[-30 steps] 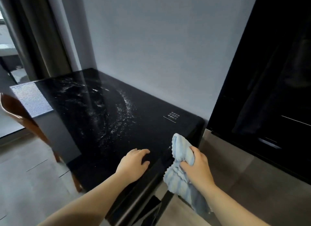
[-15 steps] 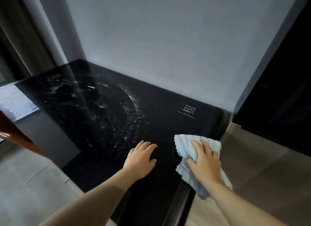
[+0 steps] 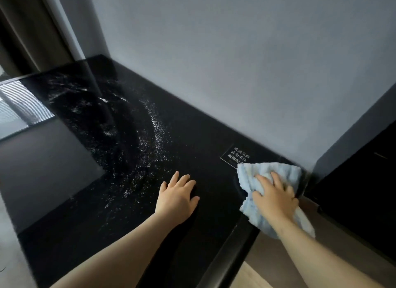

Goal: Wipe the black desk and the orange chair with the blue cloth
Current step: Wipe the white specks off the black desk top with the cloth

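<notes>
- The right hand (image 3: pixel 274 196) is pressing the blue cloth (image 3: pixel 280 171) with straight, spread fingers, gripping nothing; the black desk (image 3: pixel 203 135) is ending just right of it, the wall (image 3: pixel 235 62) just beyond.
- The left hand (image 3: pixel 177 194) is resting flat, empty; white specks (image 3: pixel 155 135) are covering open top left of it.

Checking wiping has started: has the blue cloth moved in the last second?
Yes. The blue cloth went from the near edge of the black desk toward the wall, up to the white-lettered label.

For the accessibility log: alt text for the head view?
A person's right hand presses a blue cloth on the right end of a black desk against a grey wall. The left hand rests flat on the desk beside it; white specks streak the surface further left.
</notes>
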Tool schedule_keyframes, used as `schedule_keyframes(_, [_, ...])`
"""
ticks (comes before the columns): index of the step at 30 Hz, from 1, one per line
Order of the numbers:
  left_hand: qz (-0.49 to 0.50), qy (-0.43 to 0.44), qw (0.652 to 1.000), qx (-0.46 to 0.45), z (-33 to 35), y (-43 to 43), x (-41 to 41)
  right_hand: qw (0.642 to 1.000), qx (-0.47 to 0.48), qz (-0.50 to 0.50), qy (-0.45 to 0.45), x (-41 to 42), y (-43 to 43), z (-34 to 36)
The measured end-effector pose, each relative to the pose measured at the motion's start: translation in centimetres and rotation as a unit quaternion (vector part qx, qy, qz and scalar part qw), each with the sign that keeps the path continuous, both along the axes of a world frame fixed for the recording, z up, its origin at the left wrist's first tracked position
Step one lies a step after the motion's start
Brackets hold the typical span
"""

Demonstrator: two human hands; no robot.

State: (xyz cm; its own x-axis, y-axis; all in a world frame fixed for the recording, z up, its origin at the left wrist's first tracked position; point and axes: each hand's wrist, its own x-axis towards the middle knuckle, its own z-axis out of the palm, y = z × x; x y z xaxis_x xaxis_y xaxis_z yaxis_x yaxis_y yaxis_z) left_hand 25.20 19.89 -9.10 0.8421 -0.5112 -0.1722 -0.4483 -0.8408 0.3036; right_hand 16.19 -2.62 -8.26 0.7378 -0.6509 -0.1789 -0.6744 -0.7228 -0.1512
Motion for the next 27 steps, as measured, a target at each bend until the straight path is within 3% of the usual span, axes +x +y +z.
schedule_keyframes(2, [0.045,-0.012,0.999,-0.011,-0.6,-0.9,0.0,0.990,-0.058,0.117,-0.046,0.0,1.8,-0.8])
schedule_keyframes(4, [0.069,0.005,0.997,-0.013,-1.2,-1.5,-0.2,0.970,-0.013,0.213,-0.121,0.3,1.6,-0.4])
schedule_keyframes(7, [0.090,0.050,0.995,-0.021,-1.5,-1.8,0.2,0.954,0.064,0.065,-0.286,2.5,-3.2,1.1])
schedule_keyframes(9, [0.088,0.070,0.994,-0.018,-1.4,-1.6,0.8,0.961,0.128,-0.023,-0.242,4.4,-6.5,1.7])
schedule_keyframes(12, [0.081,0.075,0.994,-0.009,-1.2,-1.4,0.8,0.997,0.059,-0.005,-0.054,5.7,-7.0,0.8])
schedule_keyframes(17, [0.084,0.062,0.994,0.008,-0.9,-1.8,0.7,0.985,-0.029,0.163,-0.053,3.1,-4.2,-1.1])
schedule_keyframes(20, [0.072,0.057,0.995,0.036,-0.9,-1.8,0.5,0.963,0.028,0.230,-0.139,1.6,-3.9,-0.6])
schedule_keyframes(23, [0.064,0.058,0.994,0.060,-0.9,-1.8,0.3,0.950,0.125,0.099,-0.267,3.1,-6.5,0.8])
schedule_keyframes(25, [0.063,0.058,0.994,0.072,-0.8,-1.8,0.2,0.978,0.094,0.015,-0.187,4.7,-7.5,1.4])
schedule_keyframes(27, [0.061,0.060,0.993,0.082,-0.8,-1.9,0.2,0.996,0.021,0.038,-0.075,5.4,-6.3,1.3])
